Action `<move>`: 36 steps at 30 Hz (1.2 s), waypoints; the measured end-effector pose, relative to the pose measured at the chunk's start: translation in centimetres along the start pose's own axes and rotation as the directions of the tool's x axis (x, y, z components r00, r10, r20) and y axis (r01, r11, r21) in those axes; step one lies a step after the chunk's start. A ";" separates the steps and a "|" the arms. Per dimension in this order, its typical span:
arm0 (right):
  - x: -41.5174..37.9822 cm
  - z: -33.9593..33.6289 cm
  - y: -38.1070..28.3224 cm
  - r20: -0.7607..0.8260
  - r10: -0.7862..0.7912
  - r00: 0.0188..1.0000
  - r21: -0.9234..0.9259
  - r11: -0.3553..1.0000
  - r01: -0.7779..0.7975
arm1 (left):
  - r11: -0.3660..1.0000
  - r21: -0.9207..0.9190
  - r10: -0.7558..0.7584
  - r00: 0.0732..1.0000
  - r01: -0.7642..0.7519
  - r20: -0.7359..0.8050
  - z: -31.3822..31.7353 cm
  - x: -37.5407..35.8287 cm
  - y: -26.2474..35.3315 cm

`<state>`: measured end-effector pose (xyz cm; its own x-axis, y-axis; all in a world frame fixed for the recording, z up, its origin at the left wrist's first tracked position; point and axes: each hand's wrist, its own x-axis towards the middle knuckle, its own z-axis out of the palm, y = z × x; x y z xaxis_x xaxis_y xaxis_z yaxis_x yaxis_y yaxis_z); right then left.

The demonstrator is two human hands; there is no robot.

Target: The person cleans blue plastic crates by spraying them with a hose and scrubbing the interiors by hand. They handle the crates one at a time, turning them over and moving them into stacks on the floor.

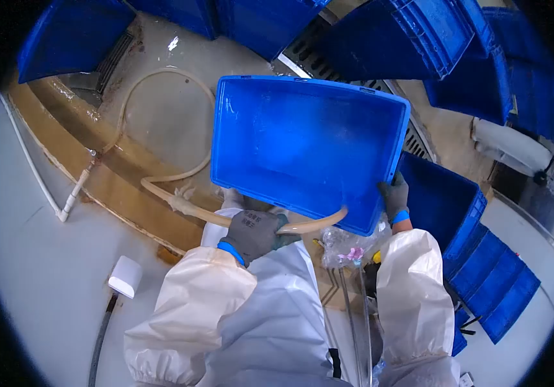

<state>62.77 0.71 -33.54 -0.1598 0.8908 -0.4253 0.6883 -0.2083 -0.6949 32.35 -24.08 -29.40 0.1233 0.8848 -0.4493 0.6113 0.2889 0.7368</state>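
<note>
A pale hose (pixel 312 226) runs through my left hand (pixel 256 235), whose gloved fingers are wrapped round it. The end of the hose points into a large blue crate (pixel 303 145), over its lower right part. The crate is tilted with its open side toward me, and its inside looks wet. My right hand (pixel 395 195), in a grey glove, grips the crate's right rim near the lower corner. Both wrists show blue bands above white sleeves.
More blue crates stand at the top left, top right (pixel 386 39) and right (pixel 435 193). A drain grate (pixel 419 145) shows behind the held crate. The hose loops over the floor to a pipe tap (pixel 92 155). Crumpled clear plastic (pixel 348 245) lies below the crate.
</note>
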 end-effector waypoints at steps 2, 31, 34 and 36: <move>-0.7 -0.2 2.8 -0.032 0.076 0.997 -0.096 0.992 -0.079 | 0.998 0.022 -0.061 0.998 0.061 -0.006 0.8 -0.2 -1.2; -18.9 14.1 -9.2 0.526 -0.274 0.805 -0.691 0.414 0.592 | 0.773 -0.330 -0.619 0.530 0.542 -0.580 -16.4 -12.6 -11.3; -22.9 17.2 -6.6 0.626 -0.309 0.716 -0.616 0.368 0.697 | 0.754 -0.363 -0.645 0.510 0.548 -0.569 -16.7 -13.1 -11.4; -24.6 18.5 -6.3 0.675 -0.308 0.671 -0.552 0.392 0.736 | 0.747 -0.390 -0.654 0.491 0.538 -0.576 -16.9 -13.6 -11.6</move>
<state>49.28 -27.39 -29.46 -0.7966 0.3888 -0.4629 0.5429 0.7969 -0.2649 10.35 -33.26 -23.29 -0.7893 0.4559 -0.4114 0.2180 0.8343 0.5064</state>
